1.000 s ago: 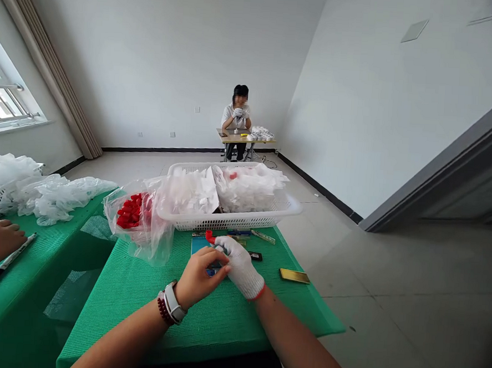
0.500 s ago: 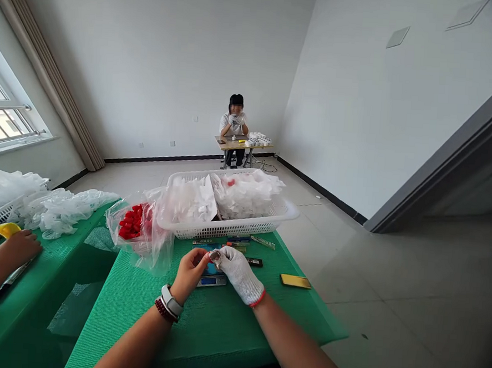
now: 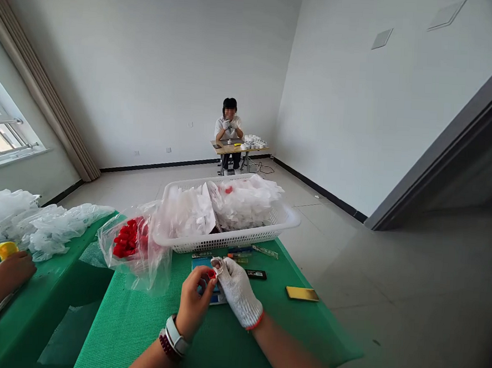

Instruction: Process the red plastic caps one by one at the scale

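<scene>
- Head view, looking down over two forearms at a table covered in green plastic mesh (image 3: 120, 332).
- The left hand (image 3: 195, 297) is bare, with a white-strapped watch (image 3: 174, 335) and a dark beaded bracelet at the wrist. Its fingers curl inward and its fingertips press on a small red piece (image 3: 211, 274).
- The right hand (image 3: 237, 292) wears a white knit glove with a red cuff. It is nearly closed, and its fingertips pinch the same red piece from the other side. The piece is too small to make out its exact shape.
- Beneath the hands lies a flat blue card (image 3: 201, 265). Just beside it are a black rectangular packet (image 3: 256, 274) and, farther right, a flat yellow-gold card (image 3: 301, 293).
- At the table's far edge sits a white lattice-walled plastic basket (image 3: 229, 245), heaped with crumpled clear bags.
- Slumped against the basket, a clear plastic bag (image 3: 157, 273) holds a cluster of glossy red caps (image 3: 126, 240).
- On a second green table at left, another person's hand (image 3: 9, 272) rests near a yellow object (image 3: 6, 250), beside a heap of filmy plastic bags (image 3: 55, 230).
- Far across the tiled room, a seated person (image 3: 228, 122) in a white shirt and white gloves works at a small wooden desk (image 3: 231, 147).
</scene>
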`<state>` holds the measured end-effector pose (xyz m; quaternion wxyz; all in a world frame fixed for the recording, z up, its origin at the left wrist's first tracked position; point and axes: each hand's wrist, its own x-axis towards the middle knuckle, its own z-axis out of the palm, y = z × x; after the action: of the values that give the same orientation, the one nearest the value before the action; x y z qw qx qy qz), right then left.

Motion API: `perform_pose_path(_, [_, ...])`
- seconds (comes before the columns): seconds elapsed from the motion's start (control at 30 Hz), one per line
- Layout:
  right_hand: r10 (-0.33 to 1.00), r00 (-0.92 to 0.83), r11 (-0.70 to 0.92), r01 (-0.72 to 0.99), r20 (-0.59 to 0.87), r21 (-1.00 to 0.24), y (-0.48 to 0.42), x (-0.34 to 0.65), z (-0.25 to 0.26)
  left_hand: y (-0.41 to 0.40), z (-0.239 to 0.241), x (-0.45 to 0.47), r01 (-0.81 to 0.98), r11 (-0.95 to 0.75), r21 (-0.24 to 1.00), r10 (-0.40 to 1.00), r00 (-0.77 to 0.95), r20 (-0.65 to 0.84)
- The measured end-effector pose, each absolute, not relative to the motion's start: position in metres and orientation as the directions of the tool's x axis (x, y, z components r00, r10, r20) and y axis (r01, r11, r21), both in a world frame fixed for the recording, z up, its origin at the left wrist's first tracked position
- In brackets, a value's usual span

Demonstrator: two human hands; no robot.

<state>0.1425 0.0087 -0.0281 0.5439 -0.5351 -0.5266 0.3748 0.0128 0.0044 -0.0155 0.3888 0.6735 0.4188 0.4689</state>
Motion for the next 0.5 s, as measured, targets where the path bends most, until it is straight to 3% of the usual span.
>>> perform_pose_path(0.1, [0.932,0.184,0.243,0.325,0.313,-0.914,0.0,0.142,-0.021,0.007,-0.018,0.015,0.111,-0.204,0.973,0.963,0.202,0.179])
perform_pose_path(0.23, [0.834,-0.005,0.47,0.53,0.552,-0.706,-0.008,0.142,-0.015,0.009,-0.02,0.016,0.057,-0.026,0.998,0.975,0.223,0.013])
perform_pose_path(0.3, [0.81,-0.047,0.505,0.562,0.585,-0.655,-0.009,0.141,-0.013,0.008,-0.019,0.015,0.052,-0.004,0.999,0.974,0.226,-0.008])
perform_pose_path(0.37, [0.85,0.013,0.449,0.506,0.527,-0.736,-0.009,0.139,-0.01,0.004,-0.016,0.014,0.098,-0.086,0.991,0.98,0.19,0.066])
perform_pose_path(0.5, [0.945,0.169,0.233,0.247,0.279,-0.941,-0.008,0.132,-0.005,-0.004,-0.009,0.014,0.261,-0.309,0.915,0.948,0.161,0.274])
